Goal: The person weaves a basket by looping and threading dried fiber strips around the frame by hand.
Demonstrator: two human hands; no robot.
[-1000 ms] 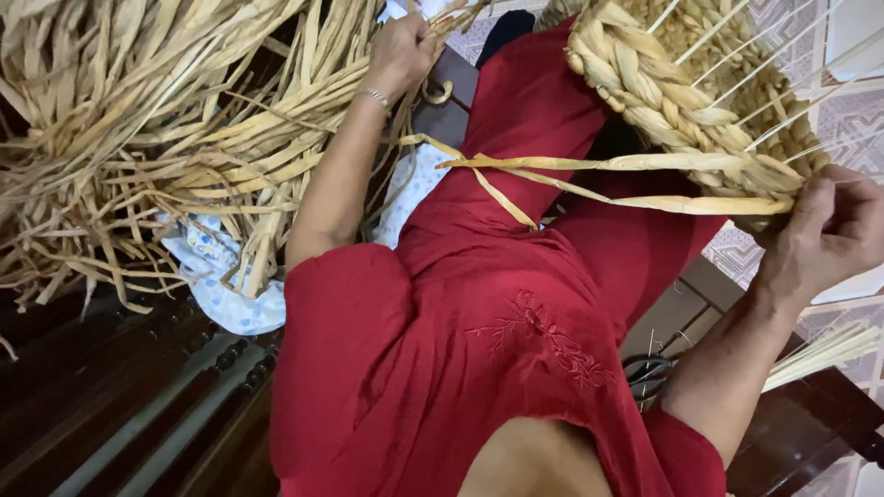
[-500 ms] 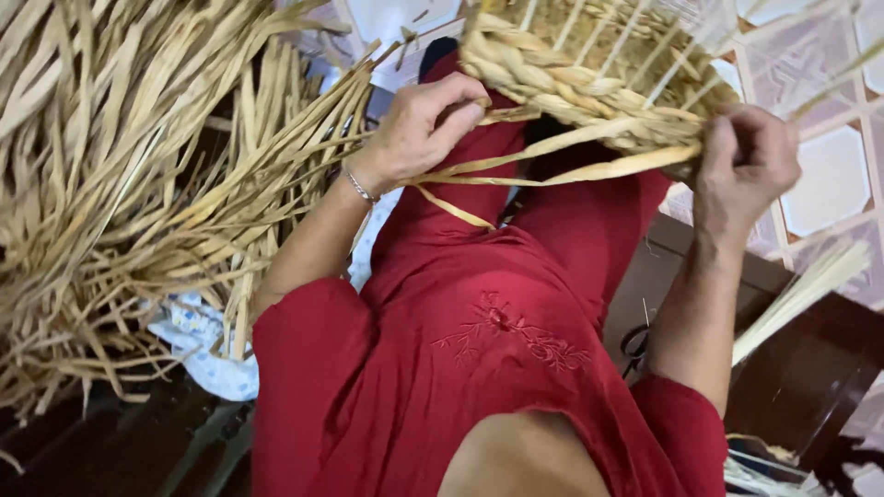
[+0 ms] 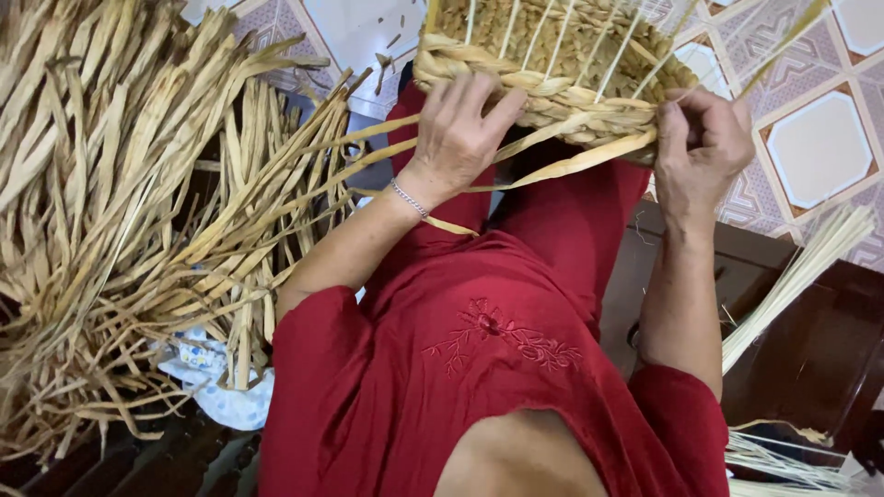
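**Two hands on a half-woven basket**

A big heap of dried straw strips (image 3: 120, 221) fills the left side, lying over a dark wooden bench (image 3: 810, 359) and spilling toward the person's lap. The person wears a red dress (image 3: 479, 368) with a small embroidered flower on the chest. Beyond the knees is a tiled floor (image 3: 820, 147) with a pink and white pattern.

The basket (image 3: 552, 64) sits at the top of the view, above the knees, its braided rim facing the person and thin pale upright stakes rising from the weave. The left hand (image 3: 460, 133) lies on the rim, fingers curled over the braid and close together, thumb underneath; a thin bracelet (image 3: 410, 198) circles the wrist. The right hand (image 3: 704, 147) is at the rim's right end, fingers bent together and pinched on a flat straw strip (image 3: 571, 161) that runs slantwise under the rim between the two hands.

A bundle of thin pale sticks (image 3: 801, 276) lies on the bench to the right. A patterned white cloth (image 3: 216, 391) shows under the heap at lower left.
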